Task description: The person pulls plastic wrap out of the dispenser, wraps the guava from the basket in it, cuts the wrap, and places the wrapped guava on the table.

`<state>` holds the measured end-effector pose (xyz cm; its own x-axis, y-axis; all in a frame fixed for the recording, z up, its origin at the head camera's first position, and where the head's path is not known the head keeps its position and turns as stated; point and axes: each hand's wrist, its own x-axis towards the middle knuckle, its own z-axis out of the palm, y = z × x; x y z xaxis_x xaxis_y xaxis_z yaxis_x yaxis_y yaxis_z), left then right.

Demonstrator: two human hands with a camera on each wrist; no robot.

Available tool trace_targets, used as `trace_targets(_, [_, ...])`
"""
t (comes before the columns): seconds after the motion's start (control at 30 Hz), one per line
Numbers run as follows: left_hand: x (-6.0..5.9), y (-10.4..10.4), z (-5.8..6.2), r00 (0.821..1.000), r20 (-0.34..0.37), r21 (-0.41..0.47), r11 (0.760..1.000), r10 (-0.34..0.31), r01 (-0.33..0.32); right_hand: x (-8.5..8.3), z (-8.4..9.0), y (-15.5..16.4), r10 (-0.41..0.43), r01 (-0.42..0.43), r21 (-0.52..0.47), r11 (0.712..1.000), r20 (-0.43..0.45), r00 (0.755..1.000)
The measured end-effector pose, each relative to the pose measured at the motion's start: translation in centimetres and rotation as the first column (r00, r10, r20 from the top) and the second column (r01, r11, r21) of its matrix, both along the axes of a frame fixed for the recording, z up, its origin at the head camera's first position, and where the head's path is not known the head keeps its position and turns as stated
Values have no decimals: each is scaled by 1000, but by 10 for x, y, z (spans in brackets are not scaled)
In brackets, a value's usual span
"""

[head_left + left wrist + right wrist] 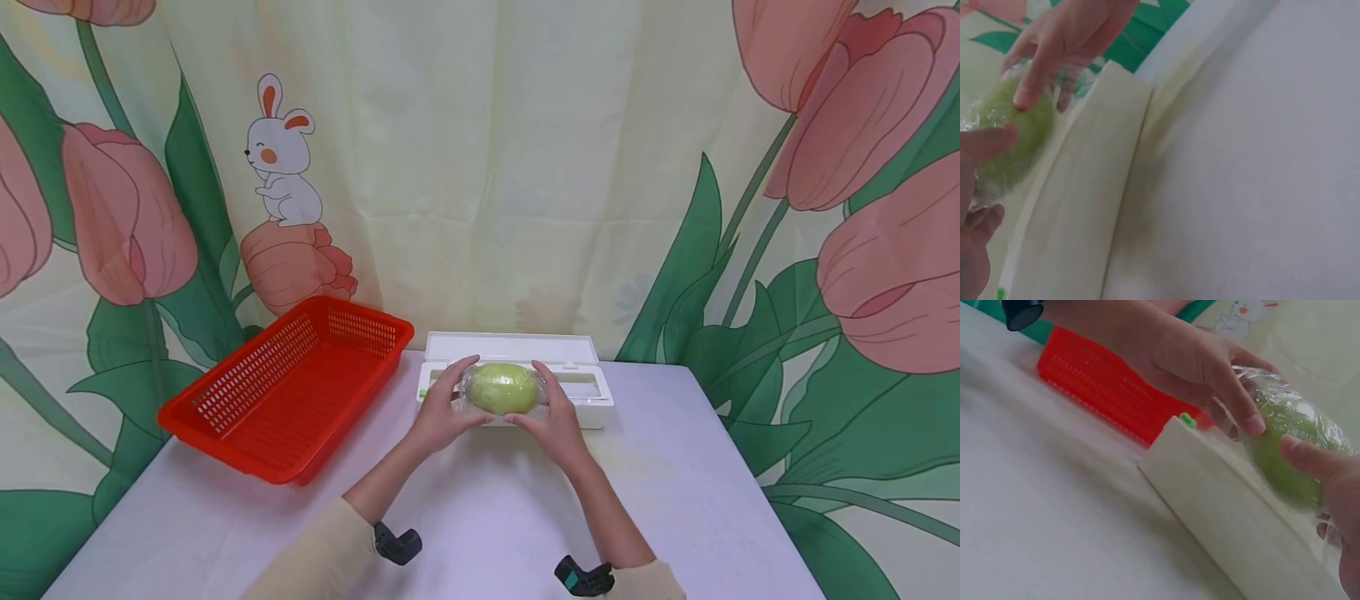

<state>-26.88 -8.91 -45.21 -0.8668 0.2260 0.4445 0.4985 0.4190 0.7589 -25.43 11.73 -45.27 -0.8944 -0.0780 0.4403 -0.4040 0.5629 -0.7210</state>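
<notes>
Between both hands is an oval light-green fruit (501,388) wrapped in shiny clear cling film (1300,403). My left hand (441,419) grips its left end, thumb on the near side and fingers around the back. At the other end my right hand (557,427) holds it the same way, and the two thumbs point toward each other. Loose film bunches at the ends, close to the fingers. Directly below and behind the fruit stands a white cling film dispenser box (592,415), its lid (510,343) raised; the hands and fruit hide its middle.
A red slotted plastic basket (300,400) stands on the left of the table, near the box. The white-covered table (480,517) ends at a curtain (487,167) printed with tulips and a rabbit. A small green piece (1187,420) sits at the box's left end.
</notes>
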Motion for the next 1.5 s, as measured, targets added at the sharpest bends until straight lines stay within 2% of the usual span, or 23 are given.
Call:
trace_targets(0.13, [0,1,-5,998,-49,6,1000,27,-27,-4,-4,0,-30,32,-29,999,64,997])
trace_targets(0.23, [-1,2,-8,998,-59,21,999,37,-36,-5,-7,0,-45,50,-57,997,88,995])
trace_targets(0.5, [-2,4,-7,993,62,71,992,104,-108,-6,-10,-1,-72,86,-128,988,106,992])
trace_targets(0.67, [-5,5,-4,988,108,85,989,108,-117,-9,-9,-2,-66,86,-183,979,109,992])
trace_targets(0.83, [-6,5,0,988,128,87,991,89,-101,-11,-7,-2,-82,105,-176,979,131,988])
trace_targets(1.17, [-7,4,3,991,110,99,991,75,-86,-13,0,0,-104,117,-101,988,123,987])
trace_targets(1.5, [-4,7,15,991,93,106,989,95,-105,-8,15,0,-107,122,-119,985,125,986])
